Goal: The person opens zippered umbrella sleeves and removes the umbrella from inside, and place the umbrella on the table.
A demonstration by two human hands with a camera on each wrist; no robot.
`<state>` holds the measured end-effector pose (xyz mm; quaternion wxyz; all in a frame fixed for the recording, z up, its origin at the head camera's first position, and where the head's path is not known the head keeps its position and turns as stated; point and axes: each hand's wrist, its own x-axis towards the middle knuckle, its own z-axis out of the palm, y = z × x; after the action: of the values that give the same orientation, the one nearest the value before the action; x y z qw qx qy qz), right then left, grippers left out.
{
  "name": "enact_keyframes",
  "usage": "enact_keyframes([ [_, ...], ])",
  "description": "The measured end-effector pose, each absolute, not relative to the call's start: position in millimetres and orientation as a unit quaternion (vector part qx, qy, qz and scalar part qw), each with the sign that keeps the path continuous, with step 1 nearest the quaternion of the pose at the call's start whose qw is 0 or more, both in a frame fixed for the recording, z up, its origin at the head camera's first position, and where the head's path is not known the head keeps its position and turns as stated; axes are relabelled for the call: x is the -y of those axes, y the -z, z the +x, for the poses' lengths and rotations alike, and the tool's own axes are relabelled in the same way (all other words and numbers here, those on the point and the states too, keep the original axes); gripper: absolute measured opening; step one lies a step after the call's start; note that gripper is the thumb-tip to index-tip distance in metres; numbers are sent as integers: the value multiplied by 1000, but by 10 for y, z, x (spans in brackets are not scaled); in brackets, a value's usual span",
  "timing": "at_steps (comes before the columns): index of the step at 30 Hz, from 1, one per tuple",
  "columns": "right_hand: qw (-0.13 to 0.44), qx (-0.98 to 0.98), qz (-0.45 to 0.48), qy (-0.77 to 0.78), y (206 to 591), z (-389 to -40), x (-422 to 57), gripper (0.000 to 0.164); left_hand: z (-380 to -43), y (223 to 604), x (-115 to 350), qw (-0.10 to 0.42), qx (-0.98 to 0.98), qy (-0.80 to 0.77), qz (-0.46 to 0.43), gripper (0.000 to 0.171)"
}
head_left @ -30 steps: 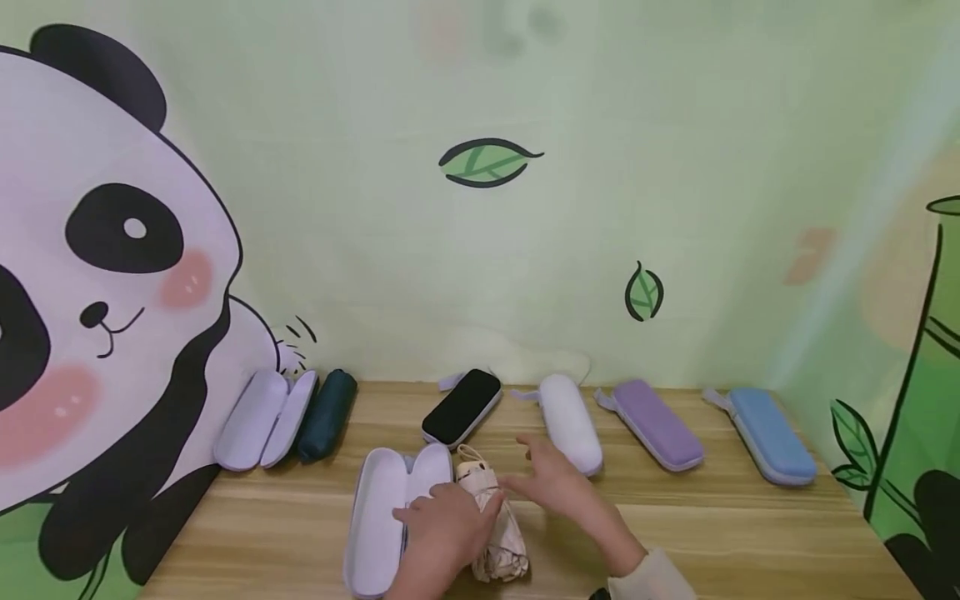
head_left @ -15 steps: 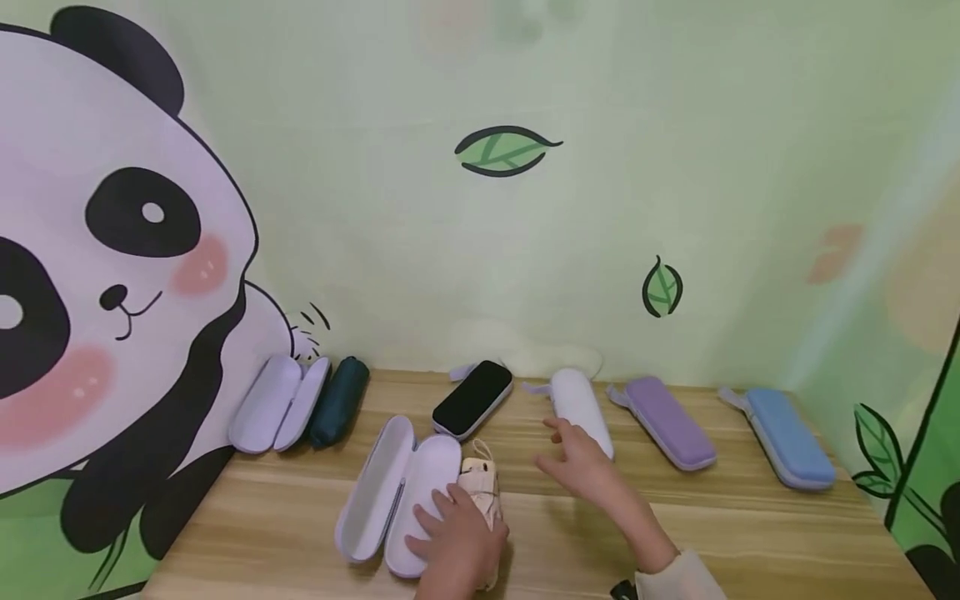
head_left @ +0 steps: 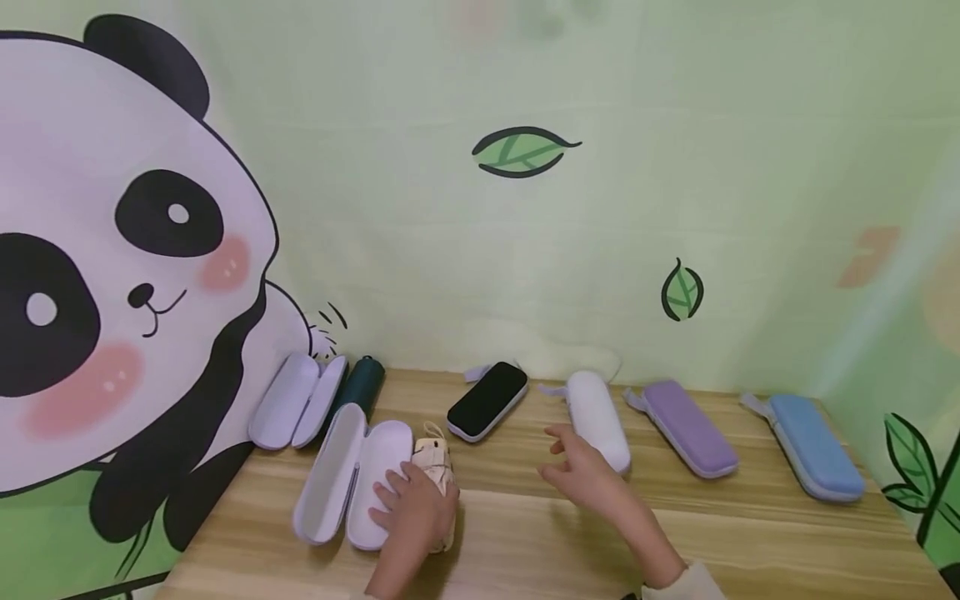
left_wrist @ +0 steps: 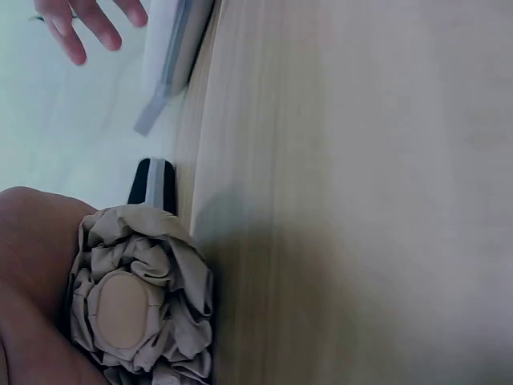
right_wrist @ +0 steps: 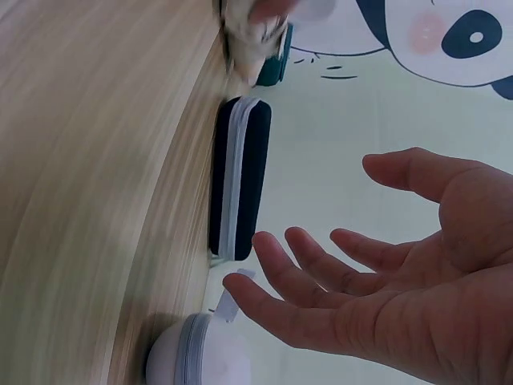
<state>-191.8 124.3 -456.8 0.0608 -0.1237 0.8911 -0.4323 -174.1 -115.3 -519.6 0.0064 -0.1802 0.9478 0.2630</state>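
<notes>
My left hand lies with spread, straight fingers over a beige folded umbrella and the right half of an open white case. The case lies unfolded on the table, its white interior showing. In the left wrist view the umbrella's crumpled fabric surrounds a smooth oval end, close beside my palm. My right hand hovers relaxed near a closed white case, fingers apart and holding nothing. The right wrist view shows its fingers loosely extended.
Along the back of the wooden table lie a black case, a purple case and a blue case. Another open case and a dark teal roll stand at the left by the panda-print backdrop.
My left hand has slid the open case and beige umbrella leftward across the table, so the case now overlaps the teal roll. My right hand has moved away from the umbrella toward the right.
</notes>
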Motion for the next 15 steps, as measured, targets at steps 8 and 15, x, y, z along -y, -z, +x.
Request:
enact_keyframes([
  [8,54,-889,-144,430,4492,-1955,-1155,60,-2191,5194,1154,-27,-931,-309,-191,88],
  [15,67,-886,-161,430,4528,-1936,-1193,58,-2210,5224,1300,-11,-946,-299,-127,81],
])
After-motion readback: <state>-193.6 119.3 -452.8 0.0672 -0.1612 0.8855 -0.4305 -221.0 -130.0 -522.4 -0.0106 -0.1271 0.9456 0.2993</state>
